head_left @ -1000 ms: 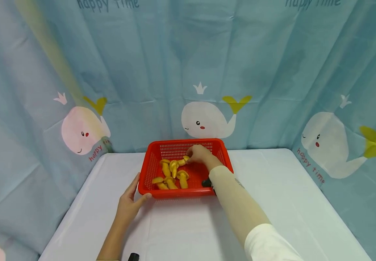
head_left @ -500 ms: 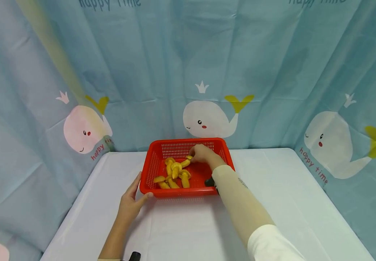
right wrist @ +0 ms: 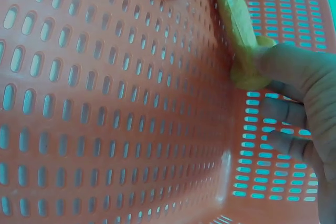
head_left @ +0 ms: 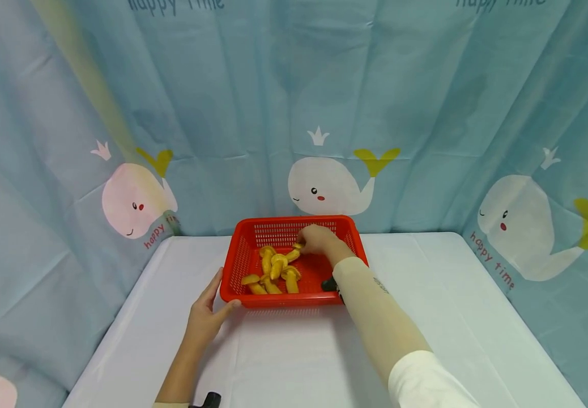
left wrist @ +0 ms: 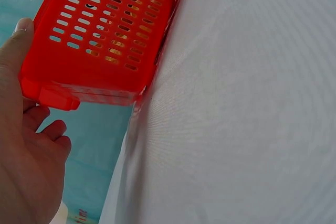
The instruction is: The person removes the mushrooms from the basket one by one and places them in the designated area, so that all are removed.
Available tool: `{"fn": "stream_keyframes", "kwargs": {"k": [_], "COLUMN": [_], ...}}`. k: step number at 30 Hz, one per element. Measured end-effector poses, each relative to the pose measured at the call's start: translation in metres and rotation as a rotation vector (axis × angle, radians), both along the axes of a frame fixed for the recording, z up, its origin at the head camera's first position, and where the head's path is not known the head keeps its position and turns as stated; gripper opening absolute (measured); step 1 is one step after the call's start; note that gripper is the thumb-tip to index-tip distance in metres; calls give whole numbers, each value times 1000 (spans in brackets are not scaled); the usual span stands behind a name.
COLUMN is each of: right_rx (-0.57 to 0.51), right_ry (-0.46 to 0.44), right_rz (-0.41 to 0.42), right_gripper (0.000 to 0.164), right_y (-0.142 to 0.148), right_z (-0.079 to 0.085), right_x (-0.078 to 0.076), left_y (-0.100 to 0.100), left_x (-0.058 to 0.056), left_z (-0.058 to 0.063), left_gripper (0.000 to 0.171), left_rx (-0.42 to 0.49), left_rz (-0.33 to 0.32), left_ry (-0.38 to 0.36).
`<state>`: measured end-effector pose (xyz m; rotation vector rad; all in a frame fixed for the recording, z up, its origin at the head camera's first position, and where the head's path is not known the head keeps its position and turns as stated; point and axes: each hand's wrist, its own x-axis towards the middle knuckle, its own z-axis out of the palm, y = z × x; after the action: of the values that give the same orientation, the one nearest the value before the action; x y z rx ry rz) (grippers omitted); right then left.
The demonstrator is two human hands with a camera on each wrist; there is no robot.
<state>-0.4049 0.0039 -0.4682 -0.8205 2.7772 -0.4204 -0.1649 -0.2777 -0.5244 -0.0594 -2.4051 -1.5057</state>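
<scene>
A red plastic basket (head_left: 294, 302) with slotted walls sits on the table, and several yellow mushrooms (head_left: 277, 265) lie loosely in its left half. My right hand (head_left: 319, 241) reaches inside near the back wall. It pinches one mushroom (right wrist: 239, 24) by the cap end between thumb and fingers; the stem slants toward the others. At the basket's front left corner, my left hand (head_left: 204, 320) holds the rim, thumb on the front and fingers along the left side. In the left wrist view its thumb (left wrist: 20, 38) presses the red wall, with fingers curled below the rim.
A white cloth covers the table (head_left: 278, 357). Behind and beside it hangs a blue curtain (head_left: 253, 102) with printed whales, close to the basket's back edge. A black strap piece (head_left: 331, 284) at the right wrist hangs over the basket's floor.
The mushroom pinched by my right hand has tilted a little, and those at the back left have shifted slightly right. My left hand stays on the basket's corner.
</scene>
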Motion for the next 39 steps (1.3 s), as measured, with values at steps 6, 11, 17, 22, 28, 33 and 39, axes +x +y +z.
{"fn": "stream_keyframes", "kwargs": {"k": [6, 11, 17, 22, 28, 33, 39], "right_rx": [-30, -105, -139, -170, -202, -238, -266], "right_ry": [12, 45, 89, 95, 192, 246, 291], "right_rz": [-21, -35, -53, -74, -24, 21, 33], "right_gripper": [17, 17, 15, 16, 17, 17, 19], "right_y": [2, 1, 4, 10, 19, 29, 37], "right_z": [-2, 2, 11, 20, 33, 44, 58], "right_x": [-2, -3, -1, 1, 1, 2, 8], "left_y": [0, 0, 0, 0, 0, 0, 0], "left_x": [0, 0, -1, 0, -1, -1, -1], "left_z": [0, 3, 3, 2, 1, 1, 1], "left_gripper": [88, 89, 89, 90, 90, 90, 89], "left_rx": [-9, -38, -52, -47, -30, -15, -17], "left_rz": [5, 24, 30, 33, 23, 15, 6], "left_ry": [-19, -26, -24, -20, 5, 5, 4]}}
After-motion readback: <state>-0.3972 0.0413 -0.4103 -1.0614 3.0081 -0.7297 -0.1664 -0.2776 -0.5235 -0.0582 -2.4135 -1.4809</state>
